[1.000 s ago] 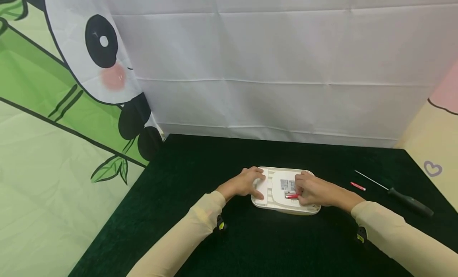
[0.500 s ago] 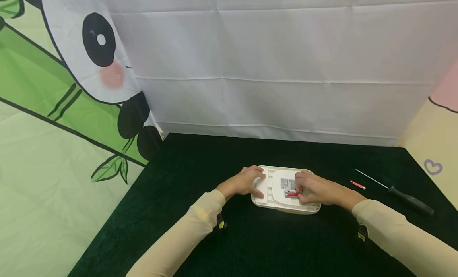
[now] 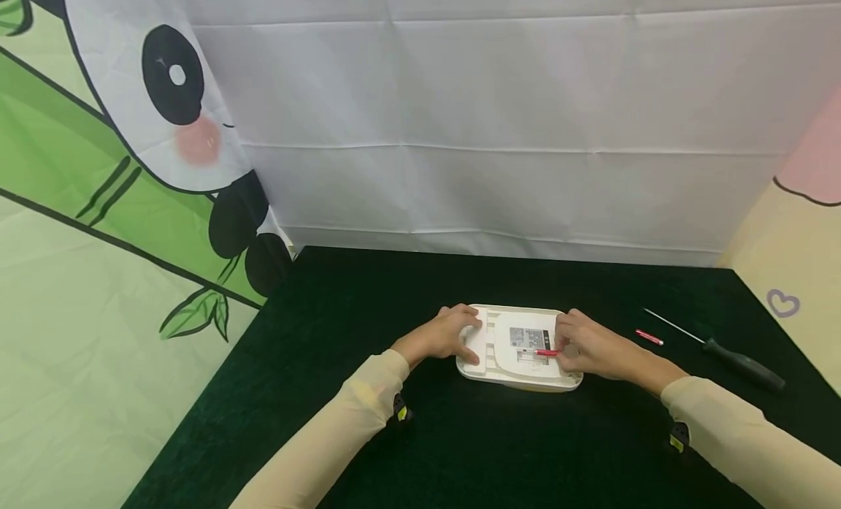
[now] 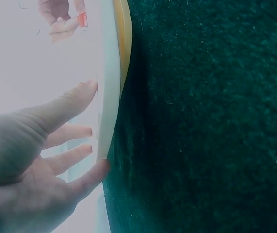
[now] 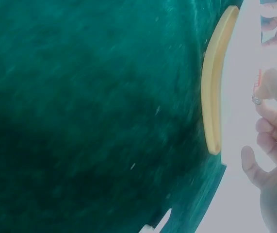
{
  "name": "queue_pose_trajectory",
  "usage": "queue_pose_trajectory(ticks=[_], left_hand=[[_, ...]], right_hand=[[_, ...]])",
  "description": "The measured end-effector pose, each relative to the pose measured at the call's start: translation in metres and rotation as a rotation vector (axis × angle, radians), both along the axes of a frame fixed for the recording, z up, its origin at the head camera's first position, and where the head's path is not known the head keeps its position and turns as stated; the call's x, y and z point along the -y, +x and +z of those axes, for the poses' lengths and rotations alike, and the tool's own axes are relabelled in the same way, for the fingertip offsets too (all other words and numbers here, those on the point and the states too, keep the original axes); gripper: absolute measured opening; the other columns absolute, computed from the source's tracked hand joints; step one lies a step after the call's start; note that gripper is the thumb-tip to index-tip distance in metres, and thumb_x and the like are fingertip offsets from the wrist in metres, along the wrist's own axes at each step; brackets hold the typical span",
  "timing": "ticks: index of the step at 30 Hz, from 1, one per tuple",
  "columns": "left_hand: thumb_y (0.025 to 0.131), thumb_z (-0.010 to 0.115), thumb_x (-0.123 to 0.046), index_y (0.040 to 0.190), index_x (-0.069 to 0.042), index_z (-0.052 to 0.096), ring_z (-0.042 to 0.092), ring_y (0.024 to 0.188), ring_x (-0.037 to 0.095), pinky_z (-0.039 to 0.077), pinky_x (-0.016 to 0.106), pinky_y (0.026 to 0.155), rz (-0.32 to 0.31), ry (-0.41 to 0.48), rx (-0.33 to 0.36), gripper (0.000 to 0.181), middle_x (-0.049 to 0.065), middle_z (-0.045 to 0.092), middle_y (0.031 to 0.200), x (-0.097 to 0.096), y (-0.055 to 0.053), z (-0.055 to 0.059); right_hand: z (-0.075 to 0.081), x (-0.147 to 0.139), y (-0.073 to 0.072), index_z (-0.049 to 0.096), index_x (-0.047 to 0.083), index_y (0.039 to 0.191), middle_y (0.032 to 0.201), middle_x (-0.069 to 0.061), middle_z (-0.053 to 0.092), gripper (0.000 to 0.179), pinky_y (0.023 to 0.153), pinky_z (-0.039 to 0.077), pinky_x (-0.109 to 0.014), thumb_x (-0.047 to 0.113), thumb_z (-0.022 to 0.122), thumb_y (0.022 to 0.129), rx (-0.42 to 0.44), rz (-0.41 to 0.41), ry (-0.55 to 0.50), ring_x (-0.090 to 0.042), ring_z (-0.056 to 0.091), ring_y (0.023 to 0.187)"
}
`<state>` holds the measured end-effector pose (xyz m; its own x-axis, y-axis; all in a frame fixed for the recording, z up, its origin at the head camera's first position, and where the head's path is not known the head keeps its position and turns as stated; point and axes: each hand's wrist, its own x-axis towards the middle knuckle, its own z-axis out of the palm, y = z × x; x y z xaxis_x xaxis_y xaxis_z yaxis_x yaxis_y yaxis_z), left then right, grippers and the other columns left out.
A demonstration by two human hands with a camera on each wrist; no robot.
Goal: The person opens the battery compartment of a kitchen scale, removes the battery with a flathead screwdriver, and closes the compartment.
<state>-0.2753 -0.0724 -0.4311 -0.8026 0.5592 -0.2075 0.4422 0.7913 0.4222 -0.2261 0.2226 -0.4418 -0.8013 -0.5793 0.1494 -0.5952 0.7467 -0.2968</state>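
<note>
A flat white device (image 3: 489,376) lies on the dark green cloth, its labelled face up. In the head view my left hand (image 3: 447,336) rests over its left end, thumb towards me and fingers on the far side. The left wrist view shows that hand's fingertips (image 4: 87,148) at the device's edge, fairly straight. My right hand (image 3: 588,348) pinches a red battery (image 3: 545,353) between thumb and fingers, just over a small slot (image 3: 531,359) below the printed label (image 3: 528,338). In the right wrist view a small metal coil (image 5: 257,101) shows at the battery's end.
Right of the device a second red battery (image 3: 649,337) lies on the cloth. Beyond it is a screwdriver (image 3: 742,363) with a dark handle, its shaft pointing away to the left. A white curtain (image 3: 493,129) hangs behind the table.
My right hand has shifted slightly right with the battery, uncovering more of the label and the slot. The left hand keeps its place on the device.
</note>
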Motion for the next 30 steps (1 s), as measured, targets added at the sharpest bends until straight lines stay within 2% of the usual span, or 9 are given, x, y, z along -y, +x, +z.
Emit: queue_pose_trajectory(ticks=[7, 14, 20, 24, 30], left_hand=[[0.079, 0.082, -0.032, 0.137, -0.014, 0.057, 0.034, 0.135, 0.027, 0.034, 0.041, 0.112, -0.002, 0.005, -0.007, 0.065, 0.003, 0.036, 0.155, 0.002, 0.000, 0.001], [0.080, 0.081, -0.031, 0.137, -0.013, 0.057, 0.033, 0.136, 0.028, 0.033, 0.042, 0.113, -0.006, 0.016, -0.001, 0.064, 0.003, 0.036, 0.155, 0.003, -0.001, 0.000], [0.080, 0.081, -0.032, 0.137, -0.013, 0.056, 0.034, 0.135, 0.029, 0.034, 0.043, 0.112, -0.010, 0.020, -0.009, 0.065, 0.004, 0.036, 0.155, 0.002, -0.002, 0.001], [0.081, 0.080, -0.032, 0.138, -0.013, 0.056, 0.034, 0.136, 0.029, 0.033, 0.043, 0.113, -0.011, 0.015, -0.012, 0.065, 0.004, 0.036, 0.155, 0.001, -0.004, 0.000], [0.081, 0.080, -0.031, 0.138, -0.011, 0.055, 0.033, 0.137, 0.031, 0.033, 0.045, 0.113, -0.026, 0.019, -0.015, 0.065, 0.006, 0.035, 0.155, -0.003, -0.005, 0.000]], right_hand=[[-0.002, -0.032, 0.005, 0.060, 0.024, 0.081, 0.090, 0.010, 0.051, 0.020, 0.069, 0.042, -0.025, 0.013, 0.077, 0.077, -0.105, -0.098, -0.041, -0.010, 0.043, 0.085], [-0.005, -0.066, 0.011, 0.060, 0.023, 0.080, 0.091, 0.006, 0.053, 0.023, 0.068, 0.038, -0.028, 0.011, 0.079, 0.075, -0.204, -0.196, -0.039, -0.013, 0.041, 0.084], [-0.010, -0.099, 0.011, 0.058, 0.020, 0.076, 0.094, -0.002, 0.054, 0.023, 0.069, 0.038, -0.034, 0.007, 0.078, 0.073, -0.288, -0.238, -0.037, -0.019, 0.042, 0.087], [-0.017, -0.119, 0.009, 0.060, 0.018, 0.075, 0.096, -0.006, 0.054, 0.020, 0.068, 0.036, -0.035, 0.009, 0.078, 0.074, -0.302, -0.286, -0.026, -0.023, 0.043, 0.087], [-0.026, -0.142, 0.008, 0.063, 0.014, 0.077, 0.095, -0.009, 0.056, 0.015, 0.063, 0.034, -0.032, 0.013, 0.078, 0.075, -0.266, -0.343, 0.025, -0.024, 0.044, 0.082]])
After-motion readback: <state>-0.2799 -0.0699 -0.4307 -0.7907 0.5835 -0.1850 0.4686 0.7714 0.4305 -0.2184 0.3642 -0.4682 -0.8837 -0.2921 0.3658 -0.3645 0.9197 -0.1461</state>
